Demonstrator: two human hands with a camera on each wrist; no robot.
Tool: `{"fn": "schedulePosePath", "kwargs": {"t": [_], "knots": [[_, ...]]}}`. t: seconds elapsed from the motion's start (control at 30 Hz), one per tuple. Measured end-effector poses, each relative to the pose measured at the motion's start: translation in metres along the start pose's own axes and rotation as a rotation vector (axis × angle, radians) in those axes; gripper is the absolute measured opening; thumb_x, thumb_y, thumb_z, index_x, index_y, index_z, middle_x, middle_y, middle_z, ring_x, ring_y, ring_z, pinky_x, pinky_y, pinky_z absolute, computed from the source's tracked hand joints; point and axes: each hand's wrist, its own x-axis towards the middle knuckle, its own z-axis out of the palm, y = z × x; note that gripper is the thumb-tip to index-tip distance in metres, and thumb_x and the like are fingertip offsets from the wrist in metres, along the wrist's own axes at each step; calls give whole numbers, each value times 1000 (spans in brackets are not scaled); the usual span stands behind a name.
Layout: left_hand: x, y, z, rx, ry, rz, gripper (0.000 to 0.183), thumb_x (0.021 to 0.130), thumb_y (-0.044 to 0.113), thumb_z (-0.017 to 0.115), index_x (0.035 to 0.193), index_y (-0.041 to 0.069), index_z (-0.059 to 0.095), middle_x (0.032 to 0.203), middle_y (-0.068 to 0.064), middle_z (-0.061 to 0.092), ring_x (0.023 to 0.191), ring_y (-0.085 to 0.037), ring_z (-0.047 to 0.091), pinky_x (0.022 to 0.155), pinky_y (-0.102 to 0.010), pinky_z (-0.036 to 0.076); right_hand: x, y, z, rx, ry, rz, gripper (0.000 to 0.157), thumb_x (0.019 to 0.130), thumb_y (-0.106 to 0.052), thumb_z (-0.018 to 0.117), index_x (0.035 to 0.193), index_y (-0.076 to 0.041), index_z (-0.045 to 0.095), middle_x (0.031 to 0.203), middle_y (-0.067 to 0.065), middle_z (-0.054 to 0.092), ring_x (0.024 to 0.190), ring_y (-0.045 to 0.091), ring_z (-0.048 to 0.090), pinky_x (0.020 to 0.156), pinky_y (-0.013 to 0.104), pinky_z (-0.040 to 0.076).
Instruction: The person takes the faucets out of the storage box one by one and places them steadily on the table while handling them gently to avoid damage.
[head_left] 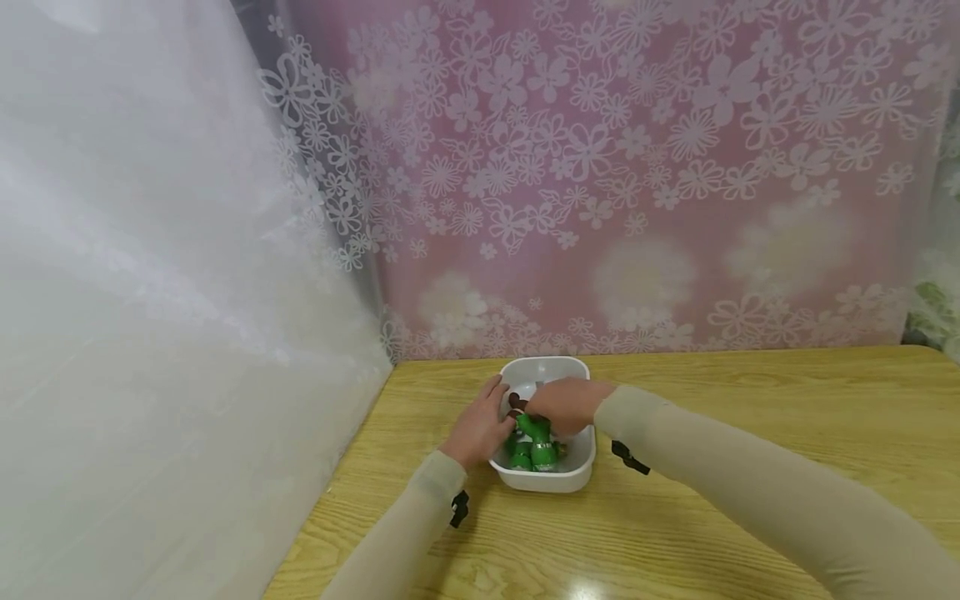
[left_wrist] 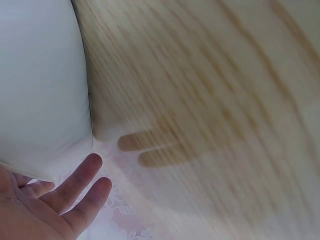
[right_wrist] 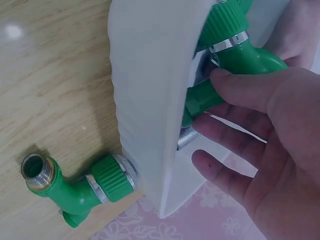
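A white basin (head_left: 543,481) stands on the table with green taps (head_left: 542,454) in it. My right hand (head_left: 566,402) reaches over the right rim. In the right wrist view, its thumb and fingers pinch a green tap (right_wrist: 252,61) with a ribbed collar and silver ring, just inside the basin wall. My left hand (head_left: 480,429) rests at the left rim, thumb toward the inside. From the left wrist view, its fingers (left_wrist: 82,177) extend loosely near the basin's outer wall (left_wrist: 42,85). The right hand hides part of the basin's contents.
Another green tap (right_wrist: 67,195), with a threaded metal inlet, lies on the wood-grain table (head_left: 720,392) outside the basin in the right wrist view. A pink flowered curtain (head_left: 645,208) hangs behind the table. White sheeting (head_left: 150,317) borders the left side.
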Motion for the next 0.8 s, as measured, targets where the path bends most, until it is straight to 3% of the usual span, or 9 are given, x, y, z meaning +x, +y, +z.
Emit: {"fn": "schedulePosePath", "kwargs": {"t": [0.23, 0.57, 0.8], "knots": [[-1, 2, -3, 3, 0, -2, 57, 90, 29, 54, 140, 10, 36, 151, -6, 23, 128, -23, 42, 101, -39, 39, -5, 3, -7, -4, 51, -30, 17, 83, -11, 66, 97, -21, 64, 86, -11, 62, 73, 4, 52, 74, 25, 49], [-3, 1, -2, -6, -13, -5, 58, 91, 31, 53, 141, 9, 35, 152, -6, 21, 129, -22, 40, 102, -39, 38, -12, 4, -13, -15, 79, 11, 6, 86, -17, 63, 91, -20, 62, 79, -13, 57, 69, 3, 52, 73, 24, 48], [-1, 1, -1, 0, -8, -3, 58, 90, 31, 53, 141, 10, 35, 152, -6, 21, 131, -22, 38, 103, -38, 37, -27, 6, -22, 8, 136, -6, 6, 87, -21, 63, 92, -18, 61, 83, -10, 61, 71, 4, 51, 69, 25, 48]]}}
